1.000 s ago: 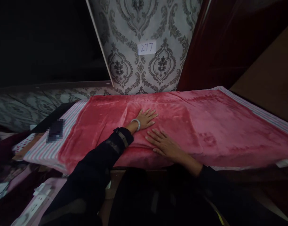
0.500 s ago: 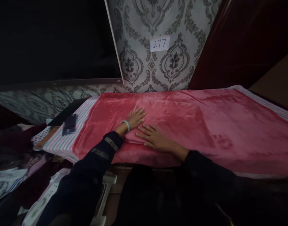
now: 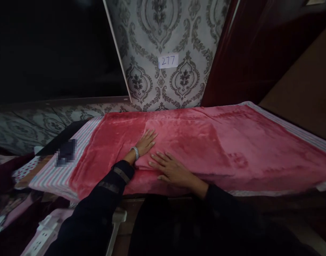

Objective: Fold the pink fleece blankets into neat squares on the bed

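Lying flat in the middle of the frame on the red-pink blanket (image 3: 269, 149), the folded pink cloth (image 3: 192, 142) stretches rightward from both hands, its long axis running roughly across the picture. The left hand (image 3: 145, 143), palm down with fingers spread, rests over its left edge; the right hand (image 3: 175, 171), likewise flat, spread and gripping nothing visible, lies across its near edge, closer to the cloth's right end.

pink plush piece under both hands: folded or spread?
Folded. The pink piece forms a raised rectangle on the spread plush cover, with layers showing at its near edge beside the right hand.
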{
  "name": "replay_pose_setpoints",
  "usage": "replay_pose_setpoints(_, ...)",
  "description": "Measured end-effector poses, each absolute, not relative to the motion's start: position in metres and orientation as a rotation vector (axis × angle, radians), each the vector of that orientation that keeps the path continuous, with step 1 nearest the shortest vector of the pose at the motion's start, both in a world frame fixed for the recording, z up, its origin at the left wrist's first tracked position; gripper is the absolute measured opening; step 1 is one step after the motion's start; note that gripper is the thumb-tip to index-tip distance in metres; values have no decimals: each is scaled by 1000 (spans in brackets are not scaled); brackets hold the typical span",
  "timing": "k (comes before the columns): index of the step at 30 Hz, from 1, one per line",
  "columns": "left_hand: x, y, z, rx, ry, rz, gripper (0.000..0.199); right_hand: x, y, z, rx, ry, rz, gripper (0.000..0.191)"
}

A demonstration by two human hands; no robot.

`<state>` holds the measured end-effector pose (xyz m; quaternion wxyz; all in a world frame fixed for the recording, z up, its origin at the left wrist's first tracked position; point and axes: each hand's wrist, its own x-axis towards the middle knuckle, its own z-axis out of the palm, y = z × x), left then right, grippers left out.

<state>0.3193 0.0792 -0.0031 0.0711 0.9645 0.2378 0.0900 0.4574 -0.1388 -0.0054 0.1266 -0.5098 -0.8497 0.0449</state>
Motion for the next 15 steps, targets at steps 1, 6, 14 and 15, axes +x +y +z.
replay_pose_setpoints(1,319,79,-2,2904,716,259,57,459,-145,-3,-1477,-2468,160,65)
replay_pose_setpoints(6,316,75,17,2892,839,246,60,514,-180,8,-1607,-2314,178,62)
replay_pose_setpoints(14,357,80,79,2802,1255,123,70,637,-130,42,-2232,-1750,86,67)
replay_pose_setpoints(15,366,82,83,2788,1305,136,68,640,-117,46,-2300,-1674,108,66)
